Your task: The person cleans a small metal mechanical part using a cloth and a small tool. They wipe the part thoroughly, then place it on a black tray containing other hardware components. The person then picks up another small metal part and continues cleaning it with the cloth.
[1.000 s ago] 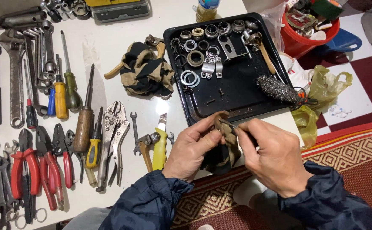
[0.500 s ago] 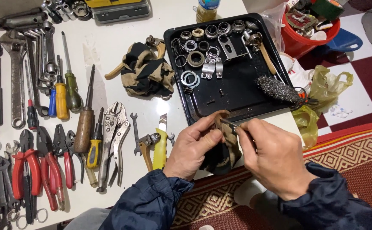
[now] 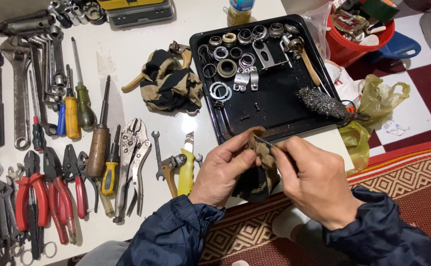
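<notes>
My left hand [image 3: 223,170] pinches a dark brown-and-black rag [image 3: 257,172] at the table's front edge. My right hand [image 3: 314,184] grips a thin metal rod [image 3: 264,142] whose tip pokes into the rag between my left fingers. Both hands sit just in front of a black tray [image 3: 274,106] that holds several metal rings, washers and brackets. A wire brush [image 3: 319,101] lies on the tray's right side.
A second striped rag [image 3: 168,88] lies on the white table [image 3: 126,54]. Screwdrivers, locking pliers [image 3: 129,162], red pliers [image 3: 43,192], wrenches and a yellow utility knife [image 3: 186,165] lie left. A red bucket [image 3: 356,34] and yellow bags [image 3: 373,106] stand right.
The hands shift only slightly while working the rod in the rag. Everything on the table stays where it was.
</notes>
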